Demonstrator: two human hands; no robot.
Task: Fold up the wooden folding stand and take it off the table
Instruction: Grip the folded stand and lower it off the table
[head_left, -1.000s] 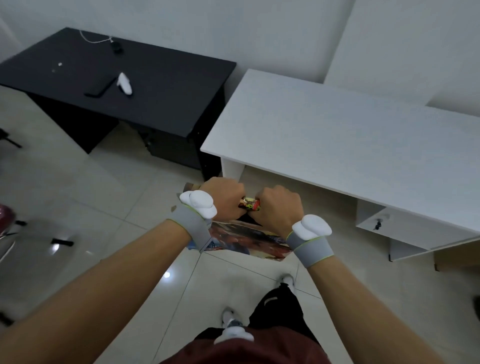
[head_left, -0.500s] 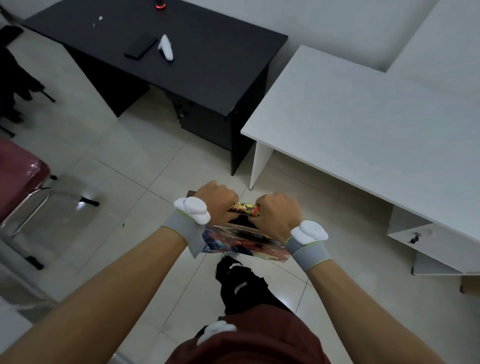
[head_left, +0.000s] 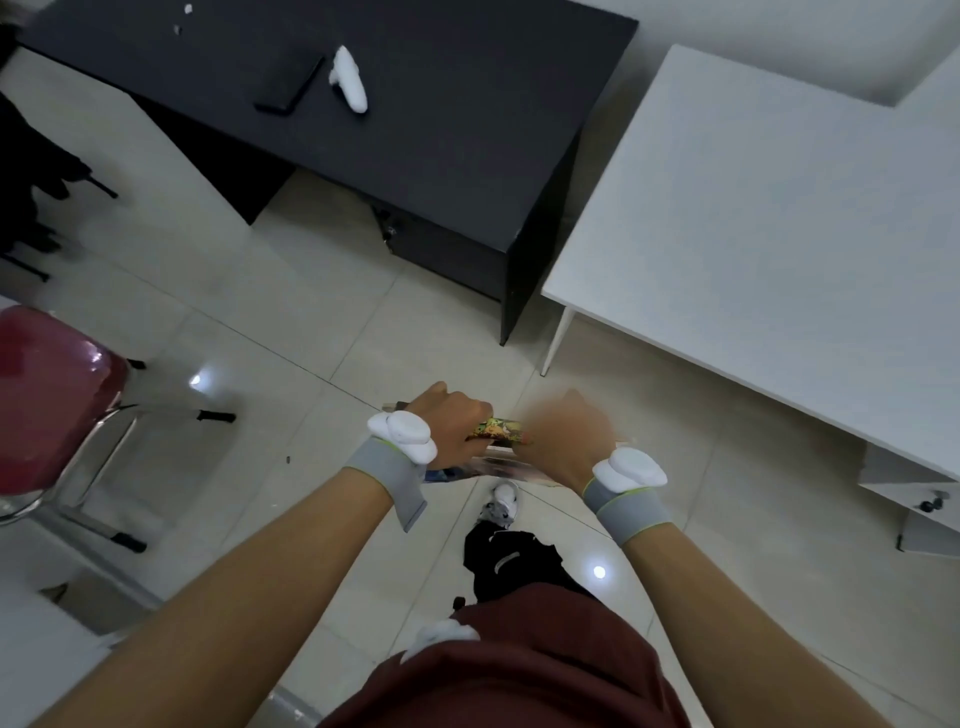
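Note:
Both my hands hold the folded stand (head_left: 498, 434) in front of me, above the tiled floor and clear of the tables. It looks flat, with a colourful printed edge showing between my fists and a printed face hanging below them. My left hand (head_left: 452, 423) is closed around its left end. My right hand (head_left: 566, 439), blurred by motion, is closed on its right end. Most of the stand is hidden behind my hands and wrists. The white table (head_left: 779, 218) stands to my right.
A black desk (head_left: 467, 130) stands ahead on the left with a dark phone (head_left: 288, 88) and a white object (head_left: 349, 85) on it. A red-seated chair (head_left: 47, 400) with chrome legs is at my left. Pale tiled floor (head_left: 311, 322) lies between them.
I have turned left and stepped away from the white table, still carrying the stand with both hands. The red chair has come into view and the black desk is nearer.

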